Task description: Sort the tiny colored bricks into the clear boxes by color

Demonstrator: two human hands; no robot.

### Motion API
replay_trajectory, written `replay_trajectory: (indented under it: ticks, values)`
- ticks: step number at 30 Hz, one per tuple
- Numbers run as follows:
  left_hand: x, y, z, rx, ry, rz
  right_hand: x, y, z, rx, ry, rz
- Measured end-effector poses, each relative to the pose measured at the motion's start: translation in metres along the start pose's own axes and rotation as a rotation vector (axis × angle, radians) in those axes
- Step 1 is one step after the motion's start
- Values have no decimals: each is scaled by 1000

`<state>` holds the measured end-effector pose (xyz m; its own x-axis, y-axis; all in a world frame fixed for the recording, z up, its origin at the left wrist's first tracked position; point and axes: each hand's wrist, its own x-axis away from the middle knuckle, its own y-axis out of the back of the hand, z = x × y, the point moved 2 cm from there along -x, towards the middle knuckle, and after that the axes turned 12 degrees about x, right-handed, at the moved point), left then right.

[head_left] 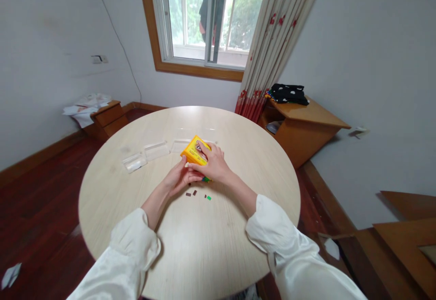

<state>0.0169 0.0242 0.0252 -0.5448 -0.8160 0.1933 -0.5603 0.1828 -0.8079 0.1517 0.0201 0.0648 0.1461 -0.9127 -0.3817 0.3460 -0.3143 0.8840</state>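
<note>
Both hands are closed on a small yellow box (192,156) with a printed picture on its top face, held tilted over the middle of the round table. My right hand (215,161) lies over the box's right side, thumb on the printed face. From the lower left, my left hand (179,178) grips it, the fingers running underneath. Small green and blue pieces (205,179) show just below the hands; whether they are held or lie on the table, I cannot tell. Nearer to me lie a few small brown pieces (188,194) and a bright green piece (209,198).
Clear plastic trays (156,150) stand on the round table (112,200) beyond and left of the hands. A wooden cabinet (311,114) with black spotted cloth (289,94) is at the right, a drawer unit (111,117) with papers at the left. A person (205,14) is outside the window.
</note>
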Motion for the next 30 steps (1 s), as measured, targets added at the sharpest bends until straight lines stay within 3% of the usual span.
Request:
replay_trajectory:
  ticks: [5, 10, 15, 23, 30]
  values:
    - [0, 0, -7, -107, -79, -46, -5, 15, -10, -141, -1, -13]
    - [4, -5, -14, -135, -257, -101, -10, 31, -19, -334, 135, 55]
    - [4, -2, -13, -242, -345, -138, -4, 44, -29, -421, 217, 121]
    - [-2, 6, -12, -367, -495, -226, 26, 40, -59, -478, 176, 100]
    - [-4, 14, -12, -500, -577, -176, 67, 28, -84, -460, 121, 119]
